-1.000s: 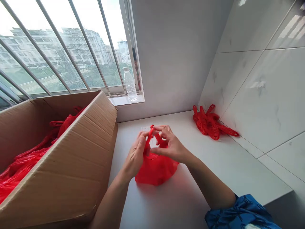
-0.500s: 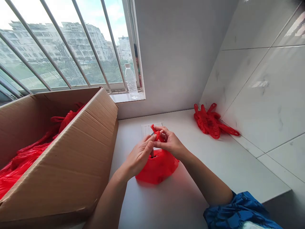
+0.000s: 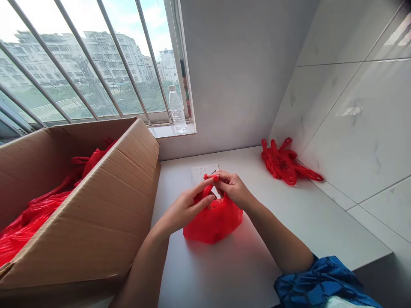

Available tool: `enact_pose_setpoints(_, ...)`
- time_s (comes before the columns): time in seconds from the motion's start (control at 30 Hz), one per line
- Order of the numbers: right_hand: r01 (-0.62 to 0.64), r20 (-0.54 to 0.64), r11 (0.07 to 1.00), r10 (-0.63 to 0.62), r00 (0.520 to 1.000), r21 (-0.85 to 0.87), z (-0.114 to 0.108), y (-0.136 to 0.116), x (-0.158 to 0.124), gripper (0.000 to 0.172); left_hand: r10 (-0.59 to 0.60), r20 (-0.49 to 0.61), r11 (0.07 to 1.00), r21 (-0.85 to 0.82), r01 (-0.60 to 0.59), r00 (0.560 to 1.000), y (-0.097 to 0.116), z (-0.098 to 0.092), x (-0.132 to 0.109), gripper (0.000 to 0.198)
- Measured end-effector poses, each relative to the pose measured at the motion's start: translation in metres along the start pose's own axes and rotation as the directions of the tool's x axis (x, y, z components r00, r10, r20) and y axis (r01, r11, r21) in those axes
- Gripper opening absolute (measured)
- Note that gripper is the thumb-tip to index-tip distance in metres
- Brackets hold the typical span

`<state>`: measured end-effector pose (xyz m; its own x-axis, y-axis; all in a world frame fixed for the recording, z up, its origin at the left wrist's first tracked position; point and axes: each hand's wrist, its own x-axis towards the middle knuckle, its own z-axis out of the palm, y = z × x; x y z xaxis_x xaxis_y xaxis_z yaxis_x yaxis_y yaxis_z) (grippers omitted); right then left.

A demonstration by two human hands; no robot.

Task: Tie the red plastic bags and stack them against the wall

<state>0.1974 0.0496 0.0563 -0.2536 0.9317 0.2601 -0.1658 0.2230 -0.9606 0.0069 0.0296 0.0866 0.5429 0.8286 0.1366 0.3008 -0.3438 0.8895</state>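
Note:
A red plastic bag (image 3: 213, 224) rests on the white table, its body puffed out and its handles drawn up between my hands. My right hand (image 3: 233, 187) pinches the handle ends at the top. From the left, my left hand (image 3: 189, 206) holds the other side of the handles, with thumb and forefinger around the red plastic. What lies inside the bag is hidden. Just behind my hands lies a printed sheet of paper (image 3: 201, 172), partly covered, with a small dark mark or thin object on it.
At the left a large cardboard box (image 3: 96, 214) holds many red bags (image 3: 41, 209). A bunch of red plastic bags (image 3: 282, 164) lies at the table's back right, against the tiled wall. On the windowsill stands a clear water bottle (image 3: 177, 110). The table's edge (image 3: 372, 263) shows at lower right.
My left hand has lowered a little and its thumb and forefinger have spread around the handles. An opening now shows between the handles, and my right hand still pinches the top.

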Motion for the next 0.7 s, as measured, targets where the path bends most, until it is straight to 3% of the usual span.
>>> enact_pose_setpoints(0.13,-0.033,-0.128,0.988,0.053,0.99,0.152,-0.003,0.001,0.003,0.036,-0.033,-0.104,0.983,-0.182,0.014,0.994,-0.012,0.003,0.008,0.039)
enact_pose_setpoints(0.23,-0.052,-0.072,0.961,0.075,0.995,0.272,-0.001,-0.003,0.002,0.033,-0.1,-0.092,0.938,-0.342,0.063,0.991,-0.021,0.007,0.013,0.032)
enact_pose_setpoints(0.3,-0.038,-0.002,0.969,0.04,0.999,0.243,-0.002,-0.007,0.0,0.035,-0.163,-0.08,0.891,-0.44,0.112,0.983,-0.025,0.008,0.015,0.027)
enact_pose_setpoints(0.43,0.147,0.144,0.971,-0.121,0.982,-0.187,-0.008,-0.01,-0.004,0.03,-0.244,-0.096,0.773,-0.62,0.134,0.965,-0.025,0.008,0.016,0.027)
enact_pose_setpoints(0.53,0.337,0.157,0.78,-0.3,0.941,-0.527,-0.011,-0.005,-0.005,0.017,-0.258,-0.118,0.74,-0.662,0.117,0.959,-0.021,0.007,0.016,0.032)
enact_pose_setpoints(0.6,0.382,0.142,0.665,-0.386,0.911,-0.642,-0.01,0.0,-0.005,0.017,-0.257,-0.092,0.732,-0.668,0.132,0.962,-0.021,0.007,0.016,0.038)
enact_pose_setpoints(0.7,0.392,0.117,0.619,-0.437,0.892,-0.68,-0.006,0.005,-0.004,0.013,-0.257,-0.008,0.721,-0.667,0.186,0.966,-0.024,0.008,0.016,0.044)
